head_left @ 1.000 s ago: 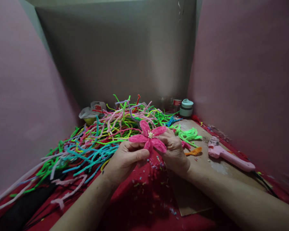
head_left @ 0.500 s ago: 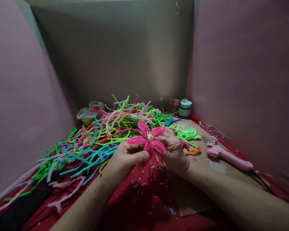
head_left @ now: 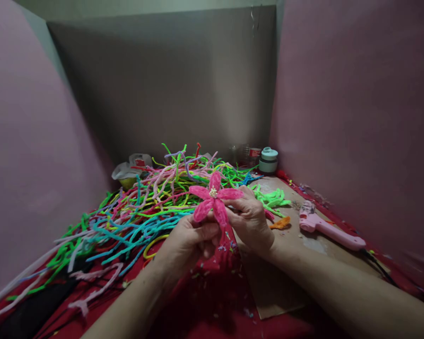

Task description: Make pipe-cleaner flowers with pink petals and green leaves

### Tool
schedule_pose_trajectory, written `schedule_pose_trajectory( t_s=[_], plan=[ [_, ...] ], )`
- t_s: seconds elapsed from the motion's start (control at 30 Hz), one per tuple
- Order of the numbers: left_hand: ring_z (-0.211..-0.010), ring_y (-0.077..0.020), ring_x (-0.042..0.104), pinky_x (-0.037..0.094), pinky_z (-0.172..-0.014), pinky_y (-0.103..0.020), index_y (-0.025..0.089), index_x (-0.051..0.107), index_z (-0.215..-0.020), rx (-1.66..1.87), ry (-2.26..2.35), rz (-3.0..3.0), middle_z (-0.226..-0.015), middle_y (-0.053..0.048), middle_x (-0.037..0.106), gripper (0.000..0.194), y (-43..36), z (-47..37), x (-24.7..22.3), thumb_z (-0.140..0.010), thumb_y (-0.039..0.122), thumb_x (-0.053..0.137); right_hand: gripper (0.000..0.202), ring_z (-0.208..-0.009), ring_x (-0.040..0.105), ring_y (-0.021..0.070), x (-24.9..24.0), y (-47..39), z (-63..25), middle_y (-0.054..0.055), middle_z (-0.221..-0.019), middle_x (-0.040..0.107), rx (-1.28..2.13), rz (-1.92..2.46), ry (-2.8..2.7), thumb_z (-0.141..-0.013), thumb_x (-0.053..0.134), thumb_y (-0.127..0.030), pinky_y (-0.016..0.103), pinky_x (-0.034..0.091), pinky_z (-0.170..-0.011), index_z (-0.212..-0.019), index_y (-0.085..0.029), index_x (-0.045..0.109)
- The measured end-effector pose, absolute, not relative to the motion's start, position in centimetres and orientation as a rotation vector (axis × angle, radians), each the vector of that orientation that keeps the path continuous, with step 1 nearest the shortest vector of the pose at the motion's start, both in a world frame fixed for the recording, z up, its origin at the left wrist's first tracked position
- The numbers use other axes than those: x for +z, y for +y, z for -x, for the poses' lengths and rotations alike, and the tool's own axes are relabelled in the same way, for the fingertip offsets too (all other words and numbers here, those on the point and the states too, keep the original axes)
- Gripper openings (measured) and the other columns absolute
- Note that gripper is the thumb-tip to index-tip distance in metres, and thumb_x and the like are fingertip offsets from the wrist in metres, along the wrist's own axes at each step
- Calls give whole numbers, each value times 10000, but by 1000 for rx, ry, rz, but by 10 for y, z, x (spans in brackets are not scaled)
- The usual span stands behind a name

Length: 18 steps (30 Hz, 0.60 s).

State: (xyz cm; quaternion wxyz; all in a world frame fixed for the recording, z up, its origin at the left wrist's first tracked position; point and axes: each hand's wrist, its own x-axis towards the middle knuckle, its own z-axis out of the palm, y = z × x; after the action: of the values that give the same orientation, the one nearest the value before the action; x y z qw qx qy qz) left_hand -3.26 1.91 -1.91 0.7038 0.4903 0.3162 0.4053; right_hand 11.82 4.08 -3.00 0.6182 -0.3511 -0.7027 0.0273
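Observation:
A pink pipe-cleaner flower [head_left: 215, 200] with several fuzzy petals and a pale cluster of stamens at its centre faces me, held up above the red cloth. My left hand [head_left: 192, 240] is closed below the flower, its thumb and fingers pinched under the lower petals. From the other side, my right hand [head_left: 252, 219] grips the flower by its right and lower petals, with the fingers partly behind them. The back of the flower is hidden.
Behind lies a big pile of colourful pipe cleaners [head_left: 155, 193]. On the right, a pink glue gun [head_left: 328, 230] rests on a cardboard sheet [head_left: 268, 282] near green pieces [head_left: 272, 197] and an orange piece [head_left: 281, 223]. A teal-lidded jar [head_left: 268, 162] stands behind. Scraps dot the red cloth [head_left: 194, 306].
The flower has turned between my hands, so its petals point in different directions, and it has shifted slightly left. Both hands still hold it. The view has moved a little.

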Motion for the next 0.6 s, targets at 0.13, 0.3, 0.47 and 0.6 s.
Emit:
schedule_pose_trajectory(
  t_s=[0.13,0.3,0.47,0.6],
  plan=[
    [-336,-7,329,247,-344,-152,129,614,-818,897,504,-923,-542,41,493,300,2,18,-18,-648,349,725,138,-743,474,200,-30,42,-121,22,-683,620,41,821,-1641,-806,587,-263,373,354,-738,-849,-275,717],
    [-385,3,283,243,-349,-126,125,586,-789,994,454,-744,-558,67,397,330,-5,11,-15,-656,395,723,133,-705,450,189,-29,42,-121,31,-639,587,-24,824,-1664,-800,577,-225,355,341,-705,-788,-218,709],
    [-364,-7,258,232,-320,-130,135,485,-625,1140,492,-752,-522,69,371,216,-9,3,-7,-721,199,667,148,-702,464,179,-25,39,-121,26,-630,594,-48,816,-1673,-809,558,-224,348,337,-725,-752,-204,694],
    [-322,1,232,211,-301,-132,131,456,-576,1177,564,-752,-472,76,370,253,-11,-7,2,-737,196,640,165,-688,471,175,-25,40,-122,20,-619,601,-78,754,-1671,-803,554,-232,345,337,-721,-697,-197,675]
  ],
)
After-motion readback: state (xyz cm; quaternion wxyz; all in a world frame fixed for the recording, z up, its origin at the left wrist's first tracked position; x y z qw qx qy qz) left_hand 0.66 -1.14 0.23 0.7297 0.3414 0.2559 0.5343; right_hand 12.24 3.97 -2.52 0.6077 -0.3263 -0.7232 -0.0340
